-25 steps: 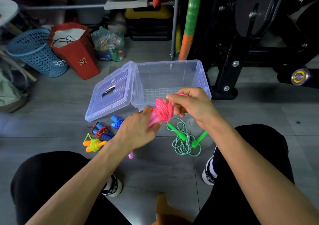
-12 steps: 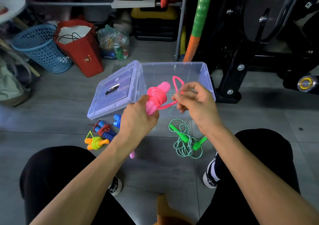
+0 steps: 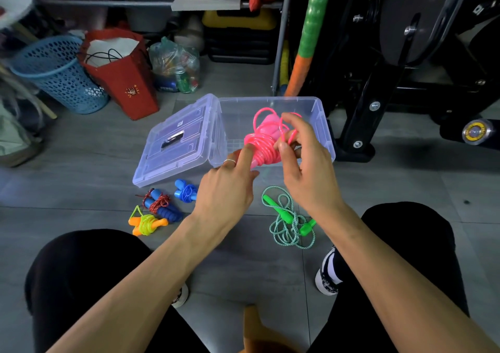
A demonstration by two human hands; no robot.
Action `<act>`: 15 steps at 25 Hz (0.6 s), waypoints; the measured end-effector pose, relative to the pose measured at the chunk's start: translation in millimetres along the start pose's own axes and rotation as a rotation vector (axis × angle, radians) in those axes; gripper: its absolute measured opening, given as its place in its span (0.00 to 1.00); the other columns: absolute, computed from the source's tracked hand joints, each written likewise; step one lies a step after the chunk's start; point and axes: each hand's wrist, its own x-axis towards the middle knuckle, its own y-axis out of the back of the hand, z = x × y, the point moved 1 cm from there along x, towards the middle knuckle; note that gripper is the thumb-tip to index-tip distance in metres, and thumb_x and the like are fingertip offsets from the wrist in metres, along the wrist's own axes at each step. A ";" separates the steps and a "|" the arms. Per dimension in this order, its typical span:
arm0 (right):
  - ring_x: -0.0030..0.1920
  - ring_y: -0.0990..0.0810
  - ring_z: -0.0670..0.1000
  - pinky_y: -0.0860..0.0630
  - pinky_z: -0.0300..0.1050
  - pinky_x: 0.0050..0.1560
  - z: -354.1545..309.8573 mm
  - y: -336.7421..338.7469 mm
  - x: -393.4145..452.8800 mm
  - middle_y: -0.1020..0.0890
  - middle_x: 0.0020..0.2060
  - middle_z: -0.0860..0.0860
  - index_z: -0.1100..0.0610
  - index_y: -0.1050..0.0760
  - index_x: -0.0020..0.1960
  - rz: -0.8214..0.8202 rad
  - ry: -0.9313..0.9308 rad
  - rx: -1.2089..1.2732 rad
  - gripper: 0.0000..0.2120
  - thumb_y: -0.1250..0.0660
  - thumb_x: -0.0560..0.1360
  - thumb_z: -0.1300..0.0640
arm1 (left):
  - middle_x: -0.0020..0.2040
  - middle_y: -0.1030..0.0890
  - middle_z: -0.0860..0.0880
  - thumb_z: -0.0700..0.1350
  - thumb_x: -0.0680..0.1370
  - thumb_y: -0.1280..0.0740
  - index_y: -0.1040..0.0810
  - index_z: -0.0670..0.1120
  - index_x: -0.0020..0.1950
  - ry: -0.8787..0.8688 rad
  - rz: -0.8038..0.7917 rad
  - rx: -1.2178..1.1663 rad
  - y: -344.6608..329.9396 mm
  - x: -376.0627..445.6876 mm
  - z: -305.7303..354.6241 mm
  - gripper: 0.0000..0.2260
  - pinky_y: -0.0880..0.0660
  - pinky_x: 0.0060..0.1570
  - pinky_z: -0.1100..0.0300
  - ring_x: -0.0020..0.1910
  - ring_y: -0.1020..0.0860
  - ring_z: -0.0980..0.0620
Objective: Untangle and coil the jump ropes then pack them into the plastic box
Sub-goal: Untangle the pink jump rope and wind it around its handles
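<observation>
Your left hand (image 3: 227,187) grips the pink jump rope (image 3: 263,147) by its handles while your right hand (image 3: 303,163) pinches a loop; since a moment ago you've lifted it over the open plastic box (image 3: 323,125); coiling looks nearly done; packing seems next.

Both forearms are bare, with no sleeves in view. The left hand (image 3: 226,190) wears a thin silver ring (image 3: 229,161) on one finger; the right hand (image 3: 305,168) shows none. Black trousers (image 3: 81,279) cover both legs, bunched over the knees at either side. Below them show the shoes (image 3: 326,271), black and white with a speckled white sole; the right one is clearer, the left mostly hidden behind the arm
</observation>
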 end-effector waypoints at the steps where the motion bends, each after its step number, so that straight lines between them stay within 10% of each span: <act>1: 0.50 0.22 0.50 0.27 0.35 0.52 -0.8 1.0 0.4 0.21 0.52 0.54 0.58 0.34 0.71 0.011 0.021 -0.022 0.19 0.42 0.81 0.63 | 0.46 0.20 0.41 0.40 0.75 0.31 0.28 0.41 0.65 0.011 0.001 -0.094 3.3 -0.9 3.0 0.19 0.28 0.26 0.53 0.31 0.23 0.36; 6: 0.46 0.22 0.47 0.28 0.34 0.47 1.4 1.9 5.9 0.19 0.48 0.52 0.56 0.48 0.78 -0.060 -0.070 0.006 0.27 0.43 0.82 0.62 | 0.56 0.22 0.43 0.37 0.73 0.36 0.28 0.45 0.60 0.027 0.021 -0.118 2.6 -2.4 5.7 0.16 0.27 0.27 0.51 0.36 0.23 0.36; 10: 0.44 0.20 0.50 0.24 0.46 0.48 9.2 1.8 5.8 0.17 0.44 0.53 0.60 0.26 0.64 0.110 0.005 -0.127 0.13 0.41 0.81 0.61 | 0.60 0.23 0.42 0.35 0.70 0.31 0.30 0.47 0.59 0.005 0.044 -0.051 -3.5 -6.2 11.4 0.19 0.33 0.24 0.57 0.32 0.23 0.36; 15: 0.51 0.26 0.49 0.29 0.39 0.52 9.9 -13.9 -7.1 0.25 0.52 0.58 0.65 0.28 0.68 0.080 0.041 -0.215 0.22 0.48 0.79 0.57 | 0.60 0.25 0.44 0.34 0.71 0.33 0.30 0.47 0.60 0.048 0.062 -0.154 -4.4 -8.4 15.9 0.20 0.29 0.27 0.54 0.36 0.23 0.37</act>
